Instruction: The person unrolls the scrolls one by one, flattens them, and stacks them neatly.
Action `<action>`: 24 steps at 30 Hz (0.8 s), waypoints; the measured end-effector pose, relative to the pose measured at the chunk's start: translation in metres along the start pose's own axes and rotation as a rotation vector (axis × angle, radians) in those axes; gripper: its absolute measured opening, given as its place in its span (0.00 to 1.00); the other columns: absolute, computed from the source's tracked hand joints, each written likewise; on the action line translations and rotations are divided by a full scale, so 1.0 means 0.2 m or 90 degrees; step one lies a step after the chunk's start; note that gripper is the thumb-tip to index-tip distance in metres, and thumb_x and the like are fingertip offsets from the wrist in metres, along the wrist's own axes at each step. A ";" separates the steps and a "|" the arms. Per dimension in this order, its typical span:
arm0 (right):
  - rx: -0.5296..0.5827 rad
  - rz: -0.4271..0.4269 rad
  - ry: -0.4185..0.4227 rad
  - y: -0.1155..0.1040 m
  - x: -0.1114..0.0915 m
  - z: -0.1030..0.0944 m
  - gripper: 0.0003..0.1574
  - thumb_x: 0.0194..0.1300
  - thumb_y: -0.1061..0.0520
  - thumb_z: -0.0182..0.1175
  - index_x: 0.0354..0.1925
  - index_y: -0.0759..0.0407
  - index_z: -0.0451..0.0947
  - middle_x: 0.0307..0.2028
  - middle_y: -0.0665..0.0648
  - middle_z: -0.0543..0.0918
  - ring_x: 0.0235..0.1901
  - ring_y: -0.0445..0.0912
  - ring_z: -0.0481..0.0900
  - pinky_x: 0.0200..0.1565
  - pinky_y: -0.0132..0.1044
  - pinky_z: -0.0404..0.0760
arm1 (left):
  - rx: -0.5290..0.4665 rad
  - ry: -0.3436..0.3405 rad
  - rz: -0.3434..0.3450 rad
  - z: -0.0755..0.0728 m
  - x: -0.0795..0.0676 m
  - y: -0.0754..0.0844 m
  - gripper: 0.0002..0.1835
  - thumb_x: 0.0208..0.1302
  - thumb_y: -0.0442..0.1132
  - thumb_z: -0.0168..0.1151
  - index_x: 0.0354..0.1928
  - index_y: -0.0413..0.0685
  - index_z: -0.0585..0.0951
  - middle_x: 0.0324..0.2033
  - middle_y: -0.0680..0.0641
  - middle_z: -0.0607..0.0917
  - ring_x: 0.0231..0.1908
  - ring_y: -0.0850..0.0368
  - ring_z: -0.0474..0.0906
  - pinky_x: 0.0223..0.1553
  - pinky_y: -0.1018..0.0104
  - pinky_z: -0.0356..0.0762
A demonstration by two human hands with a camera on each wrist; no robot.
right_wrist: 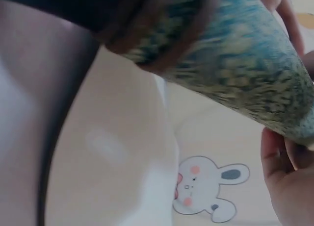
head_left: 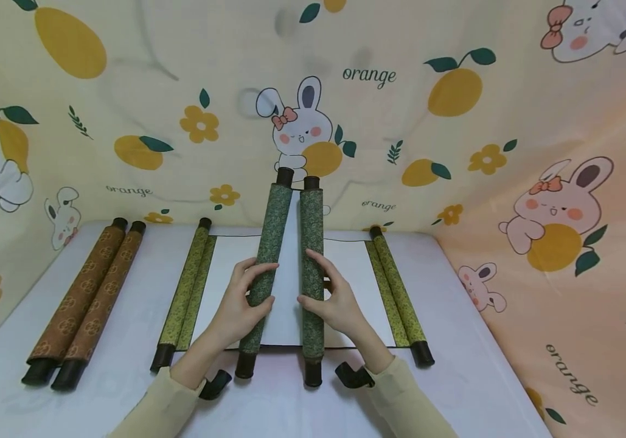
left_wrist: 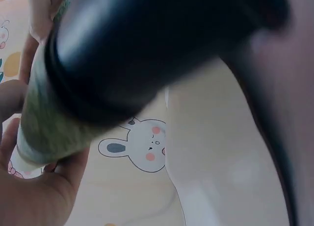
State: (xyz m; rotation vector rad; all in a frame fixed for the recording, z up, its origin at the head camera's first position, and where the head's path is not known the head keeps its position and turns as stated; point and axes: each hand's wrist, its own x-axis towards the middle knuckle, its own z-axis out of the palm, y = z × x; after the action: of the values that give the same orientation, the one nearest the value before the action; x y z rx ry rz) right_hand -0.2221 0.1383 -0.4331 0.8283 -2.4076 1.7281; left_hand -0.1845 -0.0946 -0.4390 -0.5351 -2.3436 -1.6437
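Note:
A dark green patterned scroll with two rolls is held up over the table in the head view. My left hand point(head_left: 234, 307) grips its left roll point(head_left: 274, 228), thumb and fingers round the middle. The right roll point(head_left: 312, 231) is held by my right hand point(head_left: 341, 309) in the same way. A strip of white sheet point(head_left: 289, 261) shows between the two rolls, which have black end knobs. Both wrist views show a roll close up, blurred in part, with fingers round it. Below lies an unrolled yellow-green scroll, its white sheet point(head_left: 225, 261) spread between its side rolls.
Two brown patterned rolls point(head_left: 85, 292) with black ends lie side by side on the left of the white table point(head_left: 482, 389). The yellow-green scroll's side rolls point(head_left: 187, 286) stand out at either side. A cloth point(head_left: 378, 121) printed with rabbits and oranges hangs behind and at both sides.

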 end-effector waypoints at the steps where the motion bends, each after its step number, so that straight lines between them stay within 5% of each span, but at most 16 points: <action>1: -0.003 -0.006 -0.004 0.00 0.00 -0.01 0.56 0.62 0.69 0.72 0.80 0.45 0.60 0.77 0.53 0.62 0.65 0.53 0.72 0.57 0.49 0.77 | 0.002 0.003 0.006 0.00 0.00 0.00 0.33 0.65 0.25 0.67 0.71 0.52 0.75 0.74 0.34 0.58 0.77 0.32 0.51 0.60 0.29 0.66; 10: 0.063 -0.055 -0.044 -0.02 0.00 -0.06 0.51 0.62 0.75 0.65 0.79 0.53 0.62 0.74 0.59 0.65 0.67 0.54 0.68 0.61 0.37 0.73 | -0.027 0.001 0.009 -0.03 0.02 -0.02 0.38 0.64 0.23 0.61 0.75 0.54 0.68 0.72 0.37 0.62 0.70 0.38 0.62 0.62 0.36 0.63; 18: 0.097 -0.015 -0.028 -0.03 0.00 -0.09 0.51 0.58 0.77 0.51 0.77 0.51 0.66 0.74 0.56 0.65 0.71 0.50 0.64 0.60 0.34 0.69 | -0.074 -0.057 -0.055 -0.05 0.02 0.00 0.40 0.69 0.24 0.47 0.80 0.60 0.60 0.73 0.37 0.54 0.75 0.38 0.50 0.69 0.30 0.51; 21: 0.110 0.010 -0.026 -0.03 0.00 -0.08 0.51 0.59 0.78 0.50 0.78 0.50 0.65 0.75 0.55 0.63 0.73 0.50 0.61 0.62 0.39 0.68 | -0.081 -0.069 -0.066 -0.05 0.02 0.00 0.39 0.70 0.25 0.47 0.81 0.60 0.58 0.73 0.37 0.52 0.76 0.37 0.48 0.70 0.29 0.50; 24: 0.101 0.039 -0.022 -0.03 0.00 -0.07 0.50 0.63 0.75 0.60 0.78 0.47 0.64 0.76 0.56 0.62 0.74 0.53 0.62 0.65 0.48 0.69 | -0.068 -0.067 -0.064 -0.04 0.02 0.00 0.37 0.74 0.29 0.52 0.81 0.60 0.58 0.73 0.36 0.52 0.76 0.36 0.48 0.70 0.28 0.50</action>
State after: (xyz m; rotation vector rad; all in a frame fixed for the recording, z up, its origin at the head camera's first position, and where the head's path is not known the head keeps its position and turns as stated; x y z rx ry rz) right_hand -0.2234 0.1500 -0.4220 0.8148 -2.3654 1.9640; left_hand -0.1878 -0.1019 -0.4349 -0.5456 -2.4035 -1.8371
